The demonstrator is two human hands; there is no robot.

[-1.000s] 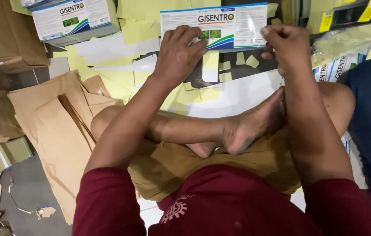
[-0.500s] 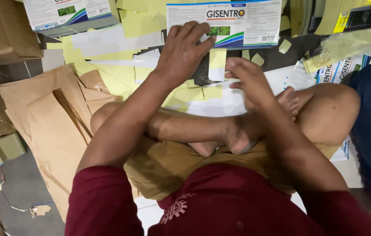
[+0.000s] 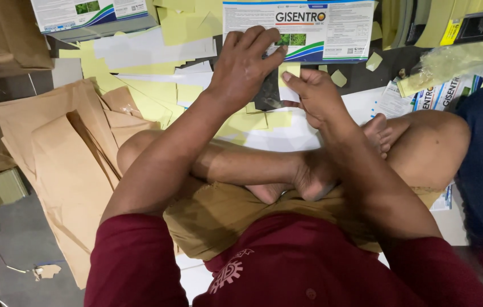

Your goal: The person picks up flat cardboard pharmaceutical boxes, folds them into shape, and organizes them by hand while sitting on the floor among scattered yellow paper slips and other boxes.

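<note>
At nine o'clock we record a fan of brown paper sheets (image 3: 65, 153) spread flat on the floor, with a stack of printed labels (image 3: 82, 12) beyond them at eleven o'clock. Loose yellow backing strips (image 3: 182, 25) and white sheets litter the ground toward twelve. Our left hand (image 3: 244, 68) lies palm-down, fingers spread and pressing on the lower edge of a white printed label with blue and green bands (image 3: 298, 28) at twelve o'clock. Just right of it, our right hand (image 3: 315, 96) is curled, thumb and fingertips pinching what appears to be a small yellow-and-white strip (image 3: 288, 79); the grip is partly hidden. A dark object (image 3: 267, 96) sits between both hands. Crossed bare legs fill the centre; a clear plastic bag (image 3: 452, 62) lies at two o'clock.
</note>
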